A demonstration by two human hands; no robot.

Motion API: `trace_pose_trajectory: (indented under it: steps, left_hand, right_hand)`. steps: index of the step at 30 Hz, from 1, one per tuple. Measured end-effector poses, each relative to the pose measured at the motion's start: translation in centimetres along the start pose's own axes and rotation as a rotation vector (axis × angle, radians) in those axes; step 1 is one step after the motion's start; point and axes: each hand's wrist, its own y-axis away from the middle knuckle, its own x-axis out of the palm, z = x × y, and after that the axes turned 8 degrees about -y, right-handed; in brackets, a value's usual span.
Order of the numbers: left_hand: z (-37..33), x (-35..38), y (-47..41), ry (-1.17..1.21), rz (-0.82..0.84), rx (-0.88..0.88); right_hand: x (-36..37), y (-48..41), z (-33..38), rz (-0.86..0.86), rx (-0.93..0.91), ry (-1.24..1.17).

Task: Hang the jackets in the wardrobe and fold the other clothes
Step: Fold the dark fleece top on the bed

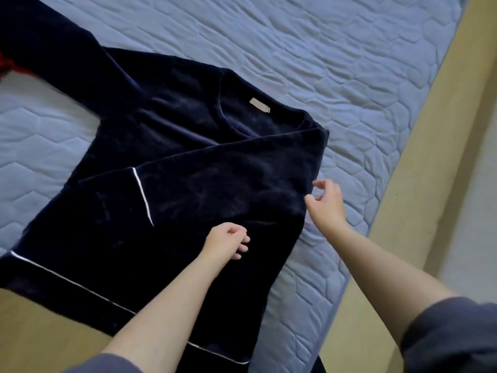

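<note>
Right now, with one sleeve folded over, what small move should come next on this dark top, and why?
Probably fold the other sleeve in across the navy top. The folded sleeve already lies over the chest, while the other one stretches out flat over the blue mattress. The left grip is over the fabric, on that side.
</note>
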Motion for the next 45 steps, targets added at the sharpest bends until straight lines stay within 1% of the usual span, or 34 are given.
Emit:
trace_pose_trajectory:
  steps: [3,4,5,7,10,12,14,16,18,20,21,22,23,25,26,28,29,30,32,35,38,41,45]
  left_hand:
    - [-1.3,5.9,-1.4,0.332,0.143,-0.068]
    - [-1.9,7.7,-1.9,0.426,0.17,-0.076]
    - [-2.4,9.4,-2.3,0.473,0.171,-0.076]
    - [-3.2,12.2,-3.3,0.413,0.093,-0.057]
    - [-3.4,14.2,-4.4,0.327,-0.091,-0.053]
    - [-3.0,14.6,-4.7,0.351,-0.087,-0.079]
    - [-2.6,14.6,-4.6,0.417,-0.021,-0.121]
    - [-2.6,14.4,-4.5,0.482,0.047,-0.17]
    - [-2.8,13.9,-4.9,0.458,0.094,-0.252]
    - [-2.8,13.5,-4.6,0.362,0.145,-0.308]
    - [-2.9,13.4,-4.3,0.287,0.132,-0.319]
    - [-2.9,13.1,-3.8,0.165,0.069,-0.298]
    - [-2.8,12.6,-3.2,-0.016,-0.039,-0.231]
    - [-2.4,10.5,-1.8,-0.444,-0.331,0.008]
    - [-2.3,8.9,-1.4,-0.577,-0.467,0.155]
    - [-1.8,5.1,-1.1,-0.731,-0.663,0.458]
    - [-1.4,3.1,-1.5,-0.792,-0.72,0.563]
    - [-0.8,1.0,-2.3,-0.853,-0.732,0.631]
    - [-0.1,-3.3,-4.2,-0.992,-0.711,0.687]
    - [0.8,-8.9,-7.7,-1.22,-0.661,0.647]
    - [3.5,-13.4,-11.3,-1.408,-0.612,0.59]
    - [6.2,-15.8,-13.9,-1.475,-0.575,0.67]
    - [6.7,-16.9,-15.9,-1.421,-0.564,0.78]
  right_hand:
    - [-2.0,-5.1,0.5,0.085,-0.126,0.034]
    - [-2.7,-6.9,0.7,0.135,-0.169,0.073]
    - [-3.2,-8.7,1.0,0.188,-0.202,0.124]
    - [-4.0,-11.8,1.9,0.284,-0.26,0.218]
    - [-5.1,-14.4,4.0,0.412,-0.289,0.296]
    - [-5.7,-15.4,5.2,0.516,-0.241,0.422]
    - [-6.4,-16.7,5.4,0.478,-0.223,0.571]
    - [-6.3,-17.4,4.9,0.387,-0.214,0.666]
    - [-5.3,-17.3,3.7,0.267,-0.199,0.75]
    - [-4.1,-15.8,2.8,0.123,-0.205,0.771]
    - [-3.5,-14.8,2.4,0.065,-0.234,0.761]
    - [-3.3,-13.5,2.1,0.017,-0.291,0.754]
    - [-3.1,-12.2,1.8,-0.008,-0.363,0.753]
    - [-2.6,-9.5,1.3,0.007,-0.502,0.784]
    - [-2.2,-8.3,1.0,0.034,-0.552,0.804]
    - [-0.9,-5.7,0.8,0.098,-0.603,0.828]
    - [0.2,-4.5,0.7,0.128,-0.603,0.821]
    - [1.4,-3.4,0.9,0.15,-0.593,0.808]
    - [4.7,-2.1,1.3,0.163,-0.57,0.78]
    - [10.5,-1.3,2.4,0.161,-0.556,0.749]
    - [15.7,-1.5,1.4,0.133,-0.532,0.786]
    - [18.5,-2.4,-0.7,0.055,-0.52,0.828]
    - [19.5,-3.6,-1.2,0.022,-0.541,0.856]
